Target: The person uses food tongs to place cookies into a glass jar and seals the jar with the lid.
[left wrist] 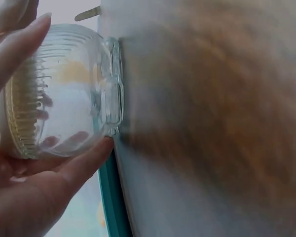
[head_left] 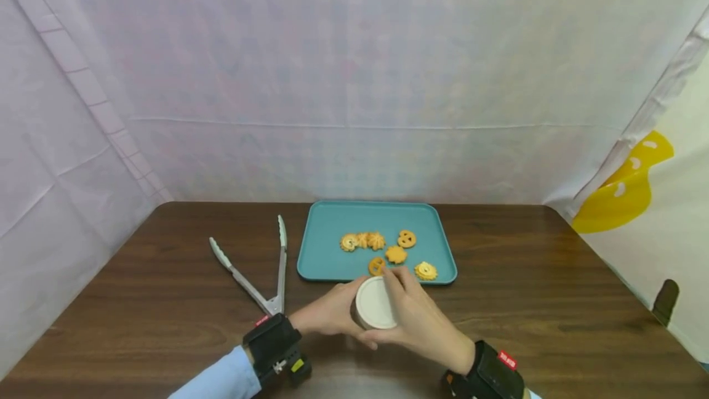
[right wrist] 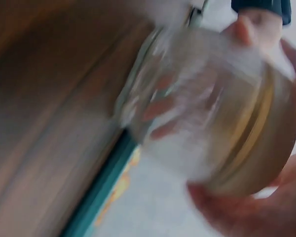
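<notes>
A clear glass jar (left wrist: 71,94) with a white lid (head_left: 375,302) stands upright on the table, just in front of the tray. My left hand (head_left: 331,311) holds the jar's side, with its fingers round the glass. From the other side my right hand (head_left: 416,320) grips the lid, thumb and fingers spread around its rim. Through the jar wall (right wrist: 187,108) in the right wrist view, fingers show on the far side. That view is blurred. No contents are plain to see inside the glass.
Behind the jar lies a blue-green tray (head_left: 327,226) with several cookies (head_left: 396,255) and pretzel-shaped biscuits (head_left: 407,239) on it. Spread metal tongs (head_left: 274,304) lie left of the tray, close to my left wrist. A white curtain (head_left: 343,79) hangs behind the wooden table (head_left: 532,288).
</notes>
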`<state>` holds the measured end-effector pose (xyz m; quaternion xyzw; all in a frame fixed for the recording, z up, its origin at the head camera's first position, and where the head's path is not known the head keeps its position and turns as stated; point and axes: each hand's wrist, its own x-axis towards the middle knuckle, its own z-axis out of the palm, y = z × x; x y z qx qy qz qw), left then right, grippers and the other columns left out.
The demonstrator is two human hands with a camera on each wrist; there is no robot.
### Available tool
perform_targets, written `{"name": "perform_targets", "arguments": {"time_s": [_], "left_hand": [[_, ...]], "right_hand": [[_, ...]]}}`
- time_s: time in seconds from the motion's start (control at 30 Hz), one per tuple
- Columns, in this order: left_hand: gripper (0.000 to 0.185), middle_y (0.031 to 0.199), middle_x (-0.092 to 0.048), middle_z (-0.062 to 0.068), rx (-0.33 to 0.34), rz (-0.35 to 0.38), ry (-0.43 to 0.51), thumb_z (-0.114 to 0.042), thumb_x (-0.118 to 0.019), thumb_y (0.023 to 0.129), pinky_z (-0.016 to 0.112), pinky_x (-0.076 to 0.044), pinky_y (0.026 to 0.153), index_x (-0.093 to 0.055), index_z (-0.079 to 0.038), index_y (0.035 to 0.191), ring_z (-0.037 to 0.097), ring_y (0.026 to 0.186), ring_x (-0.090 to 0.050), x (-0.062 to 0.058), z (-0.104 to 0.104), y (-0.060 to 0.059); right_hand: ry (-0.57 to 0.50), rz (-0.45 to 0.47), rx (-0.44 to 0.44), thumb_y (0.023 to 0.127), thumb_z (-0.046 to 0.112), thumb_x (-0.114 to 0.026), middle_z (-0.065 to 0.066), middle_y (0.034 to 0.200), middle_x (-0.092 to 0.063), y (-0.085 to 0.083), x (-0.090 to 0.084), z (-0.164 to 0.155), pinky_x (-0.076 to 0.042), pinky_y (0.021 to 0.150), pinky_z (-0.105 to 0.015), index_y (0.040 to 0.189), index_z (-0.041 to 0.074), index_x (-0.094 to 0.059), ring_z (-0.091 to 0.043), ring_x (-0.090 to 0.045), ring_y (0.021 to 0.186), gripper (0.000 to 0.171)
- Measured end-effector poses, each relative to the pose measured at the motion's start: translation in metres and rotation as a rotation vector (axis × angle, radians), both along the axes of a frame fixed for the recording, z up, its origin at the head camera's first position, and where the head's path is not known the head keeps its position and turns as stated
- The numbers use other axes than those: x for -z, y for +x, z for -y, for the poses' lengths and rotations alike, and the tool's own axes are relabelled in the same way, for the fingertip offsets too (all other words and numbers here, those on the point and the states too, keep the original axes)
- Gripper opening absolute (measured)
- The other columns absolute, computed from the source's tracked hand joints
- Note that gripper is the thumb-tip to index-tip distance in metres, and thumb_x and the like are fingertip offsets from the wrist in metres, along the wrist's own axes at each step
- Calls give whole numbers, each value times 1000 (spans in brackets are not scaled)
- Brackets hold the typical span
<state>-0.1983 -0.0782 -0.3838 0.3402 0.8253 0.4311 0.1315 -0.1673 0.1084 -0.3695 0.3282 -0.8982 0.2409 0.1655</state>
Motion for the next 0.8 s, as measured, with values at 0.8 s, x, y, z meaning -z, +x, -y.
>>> {"name": "perform_targets", "arguments": {"time_s": [0.8], "left_hand": [[86, 119, -54, 3, -22, -76, -13, -30, -85, 55, 26, -42, 86, -42, -12, 128, 14, 104, -53, 2, -1, -1]], "right_hand": [[-39, -132, -5, 59, 50, -75, -3, 95, -44, -4, 7, -1, -45, 68, -25, 117, -3, -52, -10, -43, 85, 82]]}}
